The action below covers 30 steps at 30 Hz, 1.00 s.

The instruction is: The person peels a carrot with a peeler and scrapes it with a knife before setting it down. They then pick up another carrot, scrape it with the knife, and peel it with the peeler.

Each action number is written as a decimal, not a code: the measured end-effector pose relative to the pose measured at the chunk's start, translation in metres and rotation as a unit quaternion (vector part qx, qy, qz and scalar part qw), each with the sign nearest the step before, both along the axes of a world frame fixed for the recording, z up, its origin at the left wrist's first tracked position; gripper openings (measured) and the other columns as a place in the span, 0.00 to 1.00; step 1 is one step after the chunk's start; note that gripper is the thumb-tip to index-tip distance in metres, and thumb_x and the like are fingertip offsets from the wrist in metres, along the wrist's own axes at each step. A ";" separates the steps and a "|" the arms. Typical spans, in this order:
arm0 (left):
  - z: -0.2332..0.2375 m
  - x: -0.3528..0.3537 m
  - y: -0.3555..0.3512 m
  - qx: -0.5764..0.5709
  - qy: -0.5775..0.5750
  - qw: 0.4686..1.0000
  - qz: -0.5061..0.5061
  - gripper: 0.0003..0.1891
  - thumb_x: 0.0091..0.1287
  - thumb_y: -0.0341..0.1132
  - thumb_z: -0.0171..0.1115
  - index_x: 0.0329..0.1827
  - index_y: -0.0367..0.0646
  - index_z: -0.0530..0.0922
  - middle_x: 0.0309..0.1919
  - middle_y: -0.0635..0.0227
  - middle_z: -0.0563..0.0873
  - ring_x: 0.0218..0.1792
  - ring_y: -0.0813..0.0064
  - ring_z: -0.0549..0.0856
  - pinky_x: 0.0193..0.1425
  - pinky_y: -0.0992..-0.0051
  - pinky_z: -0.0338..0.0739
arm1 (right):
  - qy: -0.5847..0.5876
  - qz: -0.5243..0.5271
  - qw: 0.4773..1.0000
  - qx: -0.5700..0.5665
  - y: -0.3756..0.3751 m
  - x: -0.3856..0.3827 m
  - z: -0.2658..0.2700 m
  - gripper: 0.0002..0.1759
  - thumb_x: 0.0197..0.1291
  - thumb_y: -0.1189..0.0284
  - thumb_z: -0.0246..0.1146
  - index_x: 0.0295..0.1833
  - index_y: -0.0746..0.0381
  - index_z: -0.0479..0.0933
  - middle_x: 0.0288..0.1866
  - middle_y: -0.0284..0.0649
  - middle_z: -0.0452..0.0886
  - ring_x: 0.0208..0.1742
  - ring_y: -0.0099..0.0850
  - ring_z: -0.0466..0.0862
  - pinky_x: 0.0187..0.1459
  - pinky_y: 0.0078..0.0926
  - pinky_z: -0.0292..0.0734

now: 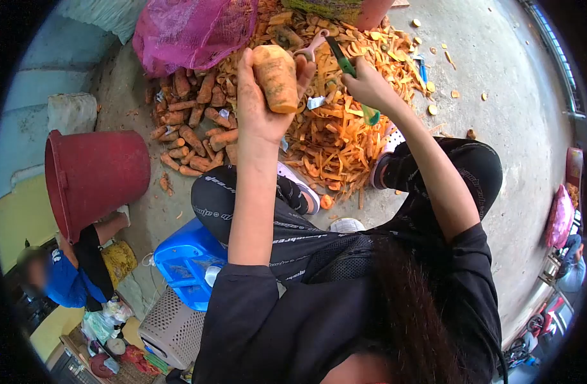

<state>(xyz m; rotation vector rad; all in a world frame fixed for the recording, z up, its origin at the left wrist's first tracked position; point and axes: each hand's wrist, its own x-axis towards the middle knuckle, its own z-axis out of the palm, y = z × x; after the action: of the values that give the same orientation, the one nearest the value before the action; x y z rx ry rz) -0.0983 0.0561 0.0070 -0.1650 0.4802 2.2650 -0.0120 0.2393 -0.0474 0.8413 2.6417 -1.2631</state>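
Note:
My left hand (260, 115) is wrapped round a thick, stubby carrot (275, 80), held upright with its top end cut flat and dark, dirty skin on its side. A pink peeler (314, 46) shows right at the fingertips of this hand. My right hand (373, 86) is closed on a green-handled knife (346, 65), its dark blade pointing up and toward the carrot. Beneath both hands lies a broad heap of orange carrot peelings (335, 144). Whole unpeeled carrots (190, 137) are piled left of it.
A purple mesh sack (194, 32) lies at the upper left. A red tub (101, 179) stands at left, near a seated person in blue (66, 275). A blue plastic stool (188, 262) and a grey perforated crate (172, 329) are beside me. A blue-handled tool (423, 70) lies right of the peelings.

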 end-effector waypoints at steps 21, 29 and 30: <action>0.005 0.067 0.031 -0.279 0.560 0.779 0.046 0.36 0.51 0.25 0.72 0.61 0.44 0.60 0.55 0.62 0.74 0.52 0.74 0.77 0.55 0.74 0.75 | 0.193 0.034 0.973 0.125 -0.015 0.055 0.104 0.49 0.35 0.24 0.59 0.23 0.68 0.75 0.14 0.44 0.73 0.19 0.36 0.80 0.24 0.32 0.74; 0.006 0.066 0.025 -0.302 0.594 0.745 0.014 0.31 0.55 0.26 0.70 0.58 0.44 0.61 0.46 0.65 0.76 0.46 0.76 0.80 0.47 0.77 0.79 | 0.202 0.076 0.945 0.244 -0.020 0.059 0.097 0.49 0.31 0.23 0.61 0.26 0.66 0.76 0.13 0.41 0.73 0.17 0.36 0.80 0.21 0.31 0.75; 0.004 0.064 0.024 -0.299 0.613 0.731 0.015 0.31 0.55 0.26 0.70 0.58 0.44 0.60 0.45 0.65 0.76 0.45 0.76 0.80 0.47 0.76 0.79 | 0.198 0.078 0.945 0.250 -0.019 0.060 0.097 0.49 0.31 0.23 0.61 0.28 0.66 0.76 0.13 0.40 0.74 0.17 0.36 0.80 0.21 0.31 0.75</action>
<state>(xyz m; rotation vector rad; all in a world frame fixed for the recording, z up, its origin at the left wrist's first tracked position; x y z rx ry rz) -0.0346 0.0802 0.0112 1.0939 1.8742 1.8558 0.0477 0.2199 0.0494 0.4323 3.3503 -0.7917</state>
